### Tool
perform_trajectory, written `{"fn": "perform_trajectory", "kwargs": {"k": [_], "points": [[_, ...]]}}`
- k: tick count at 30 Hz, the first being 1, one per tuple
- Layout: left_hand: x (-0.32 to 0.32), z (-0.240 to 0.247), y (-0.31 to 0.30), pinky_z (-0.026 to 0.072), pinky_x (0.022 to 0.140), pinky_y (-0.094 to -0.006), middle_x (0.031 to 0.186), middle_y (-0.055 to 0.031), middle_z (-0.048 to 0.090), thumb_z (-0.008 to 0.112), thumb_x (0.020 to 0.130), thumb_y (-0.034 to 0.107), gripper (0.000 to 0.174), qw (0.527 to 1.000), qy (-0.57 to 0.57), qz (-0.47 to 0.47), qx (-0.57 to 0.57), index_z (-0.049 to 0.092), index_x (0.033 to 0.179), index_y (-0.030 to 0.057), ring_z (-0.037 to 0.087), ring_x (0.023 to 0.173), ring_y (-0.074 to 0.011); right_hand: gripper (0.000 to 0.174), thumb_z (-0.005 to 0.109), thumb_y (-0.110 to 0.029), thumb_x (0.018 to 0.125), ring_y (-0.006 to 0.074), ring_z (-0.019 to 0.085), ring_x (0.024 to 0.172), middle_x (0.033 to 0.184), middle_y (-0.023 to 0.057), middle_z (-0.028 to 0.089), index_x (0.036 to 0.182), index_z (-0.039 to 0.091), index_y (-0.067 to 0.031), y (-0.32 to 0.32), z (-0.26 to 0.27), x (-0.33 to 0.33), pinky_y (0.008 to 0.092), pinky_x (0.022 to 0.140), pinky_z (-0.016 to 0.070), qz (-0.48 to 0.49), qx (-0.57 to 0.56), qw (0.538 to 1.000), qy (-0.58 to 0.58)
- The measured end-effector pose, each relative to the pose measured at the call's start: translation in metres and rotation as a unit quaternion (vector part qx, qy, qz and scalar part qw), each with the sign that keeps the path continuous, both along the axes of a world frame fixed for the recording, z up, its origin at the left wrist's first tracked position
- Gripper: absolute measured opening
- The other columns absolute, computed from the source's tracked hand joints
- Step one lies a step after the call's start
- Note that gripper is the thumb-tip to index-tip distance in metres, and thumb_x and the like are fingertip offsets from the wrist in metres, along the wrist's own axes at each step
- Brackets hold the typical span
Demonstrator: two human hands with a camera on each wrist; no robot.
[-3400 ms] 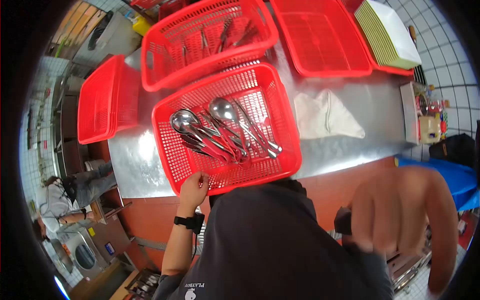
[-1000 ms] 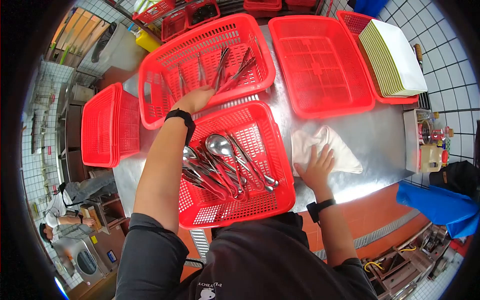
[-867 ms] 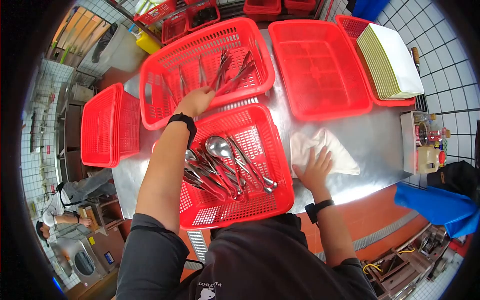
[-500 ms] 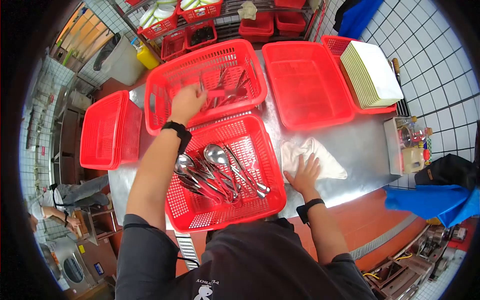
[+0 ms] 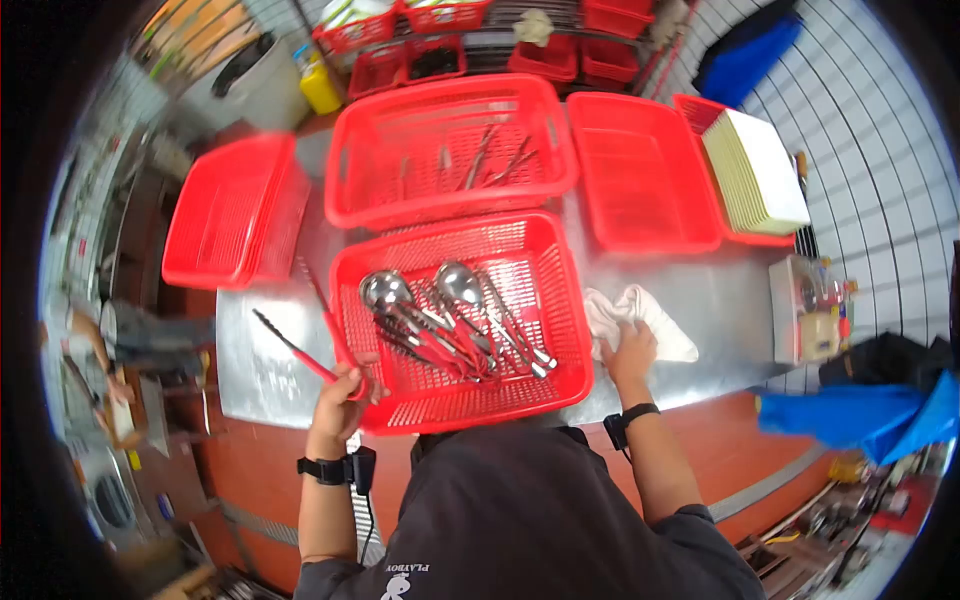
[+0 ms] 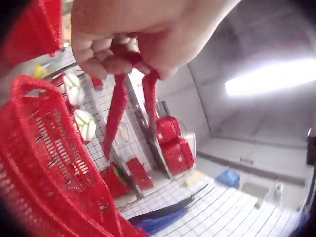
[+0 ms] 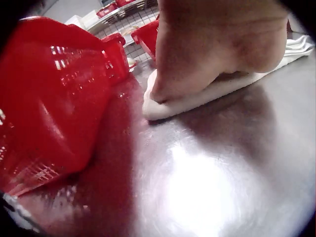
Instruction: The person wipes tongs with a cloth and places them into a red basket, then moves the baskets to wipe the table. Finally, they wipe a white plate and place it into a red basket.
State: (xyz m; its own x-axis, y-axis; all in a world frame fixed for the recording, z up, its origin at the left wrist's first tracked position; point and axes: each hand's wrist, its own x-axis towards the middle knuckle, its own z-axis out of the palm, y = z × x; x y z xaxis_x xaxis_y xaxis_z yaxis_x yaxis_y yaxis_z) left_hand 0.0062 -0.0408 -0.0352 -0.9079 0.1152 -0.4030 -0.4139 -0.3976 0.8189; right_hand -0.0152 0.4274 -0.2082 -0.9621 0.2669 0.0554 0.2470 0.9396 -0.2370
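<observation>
In my left hand I hold a pair of tongs with red-coated handles, gripped near their joined end. Their two arms spread apart over the table's left part, beside the middle basket; the left wrist view shows the red arms hanging from my fingers. A folded white cloth lies on the steel table, and my right hand is on it with fingers bent into its folds. The thumb touches the cloth in the right wrist view. Ladles and several red-handled tongs lie in the middle red basket.
Behind stands a larger red basket with several tongs in it. Stacked red baskets are at the left. A shallow red tray and a stack of square plates stand at the back right, a condiment box at the right edge.
My left hand has come from the back basket to the near left with a pair of tongs, which now stand spread. My right hand's spread fingers have drawn in on the cloth.
</observation>
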Motion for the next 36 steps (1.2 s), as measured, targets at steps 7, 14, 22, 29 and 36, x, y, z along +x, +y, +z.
{"fn": "perform_trajectory", "kwargs": {"k": [7, 14, 22, 29, 36], "points": [[0.036, 0.008, 0.021, 0.0443, 0.1, -0.0362, 0.123, -0.0117, 0.058, 0.055, 0.08, -0.002, 0.069, 0.998, 0.051, 0.018, -0.036, 0.034, 0.146, 0.0007, 0.058, 0.113, -0.0241, 0.049, 0.065, -0.025, 0.09, 0.0326, 0.052, 0.117, 0.131, 0.0166, 0.053, 0.13, 0.05, -0.0005, 0.044, 0.006, -0.009, 0.0436, 0.102, 0.041, -0.077, -0.35, 0.931, 0.07], [0.026, 0.007, 0.042, 0.0469, 0.09, -0.0327, 0.115, -0.0085, 0.057, 0.049, 0.079, -0.01, 0.069, 0.988, 0.101, -0.084, -0.08, 0.034, 0.144, 0.0051, 0.06, 0.105, -0.0188, 0.056, 0.048, -0.039, 0.099, 0.0296, 0.048, 0.129, 0.141, 0.0125, 0.048, 0.144, 0.036, -0.008, -0.017, 0.184, -0.026, 0.0452, 0.106, 0.0426, -0.046, -0.753, 0.647, 0.112], [0.002, 0.027, 0.123, 0.0506, 0.083, -0.0387, 0.111, -0.0149, 0.052, 0.055, 0.073, -0.006, 0.057, 0.858, 0.268, -0.359, -0.25, 0.049, 0.128, 0.0067, 0.062, 0.092, -0.0288, 0.037, 0.051, -0.026, 0.102, 0.0177, 0.054, 0.106, 0.121, 0.0068, 0.056, 0.131, 0.049, -0.0027, -0.125, 0.136, 0.002, 0.0326, 0.095, 0.0444, 0.125, -0.709, 0.669, -0.183], [-0.002, 0.016, 0.131, 0.0472, 0.081, -0.0476, 0.11, -0.0196, 0.05, 0.055, 0.074, 0.0, 0.043, 0.797, 0.302, -0.448, -0.272, 0.054, 0.117, 0.0046, 0.058, 0.094, -0.0404, 0.033, 0.06, -0.022, 0.097, 0.0172, 0.062, 0.097, 0.109, 0.0056, 0.062, 0.124, 0.052, -0.005, -0.113, 0.141, 0.018, 0.035, 0.084, 0.0529, -0.04, -0.793, 0.595, -0.129], [-0.003, 0.006, 0.12, 0.0458, 0.084, -0.0453, 0.108, -0.0175, 0.049, 0.056, 0.075, 0.001, 0.047, 0.827, 0.295, -0.392, -0.276, 0.054, 0.122, 0.0035, 0.056, 0.098, -0.0384, 0.058, 0.046, -0.034, 0.092, 0.0353, 0.046, 0.13, 0.141, 0.0159, 0.048, 0.142, 0.041, -0.004, -0.091, 0.186, 0.02, 0.0516, 0.109, 0.0376, -0.001, -0.935, 0.354, 0.032]]}}
